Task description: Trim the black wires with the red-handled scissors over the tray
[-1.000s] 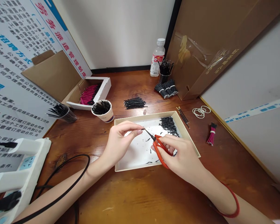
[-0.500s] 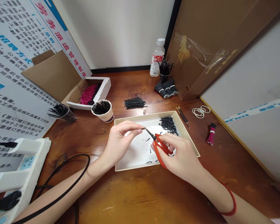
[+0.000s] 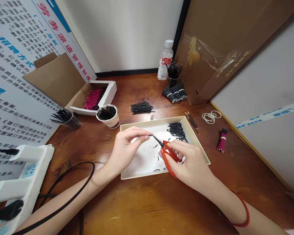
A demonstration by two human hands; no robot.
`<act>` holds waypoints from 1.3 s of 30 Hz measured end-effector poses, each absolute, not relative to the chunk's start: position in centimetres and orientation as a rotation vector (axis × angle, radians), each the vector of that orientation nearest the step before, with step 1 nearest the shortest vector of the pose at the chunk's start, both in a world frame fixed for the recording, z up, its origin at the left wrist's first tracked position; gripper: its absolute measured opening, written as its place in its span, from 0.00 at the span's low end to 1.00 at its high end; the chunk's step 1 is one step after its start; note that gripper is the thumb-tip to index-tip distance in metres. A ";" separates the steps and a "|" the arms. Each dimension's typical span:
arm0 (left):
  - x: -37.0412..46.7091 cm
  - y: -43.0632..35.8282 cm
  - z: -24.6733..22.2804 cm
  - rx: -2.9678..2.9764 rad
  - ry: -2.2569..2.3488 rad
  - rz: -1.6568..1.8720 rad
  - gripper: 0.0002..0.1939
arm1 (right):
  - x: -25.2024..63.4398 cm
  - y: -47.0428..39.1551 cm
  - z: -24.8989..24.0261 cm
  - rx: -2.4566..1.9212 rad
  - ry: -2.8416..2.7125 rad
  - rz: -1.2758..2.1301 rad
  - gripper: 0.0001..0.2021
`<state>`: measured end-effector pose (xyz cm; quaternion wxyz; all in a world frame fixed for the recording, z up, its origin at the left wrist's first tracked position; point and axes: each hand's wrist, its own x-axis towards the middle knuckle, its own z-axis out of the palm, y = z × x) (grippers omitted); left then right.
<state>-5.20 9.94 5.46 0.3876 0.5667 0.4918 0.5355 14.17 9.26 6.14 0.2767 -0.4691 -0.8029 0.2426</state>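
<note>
Above a shallow cream tray [image 3: 129, 177], my left hand [image 3: 127, 145] pinches something too small to make out between thumb and forefinger. My right hand [image 3: 188, 160] is closed on the handles of red-handled scissors [image 3: 170, 160]. The narrow dark tips of the scissors meet the left fingertips. Inside the tray, a heap of short black pieces [image 3: 177, 131] lies at the back right corner, and a few loose scraps are scattered over the white bottom.
Behind the tray lie black wires [image 3: 141, 108], with a paper cup [image 3: 108, 116] of wires to their left. An open box [image 3: 110, 94], bottle [image 3: 165, 60], bundled wires [image 3: 174, 93] and white bands [image 3: 211, 117] stand around. A power strip [image 3: 36, 173] and black cable [image 3: 91, 173] are at left.
</note>
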 end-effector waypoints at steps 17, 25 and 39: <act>-5.1 9.9 5.7 1.429 1.284 1.297 0.05 | 14.9 10.5 6.5 -1.168 -2.213 0.555 0.10; -5.2 9.8 5.7 1.481 1.320 1.276 0.06 | 14.9 10.3 6.1 -1.081 -2.238 0.529 0.07; -5.2 9.9 5.6 1.491 1.299 1.295 0.07 | 14.8 10.4 6.2 -1.081 -2.230 0.532 0.07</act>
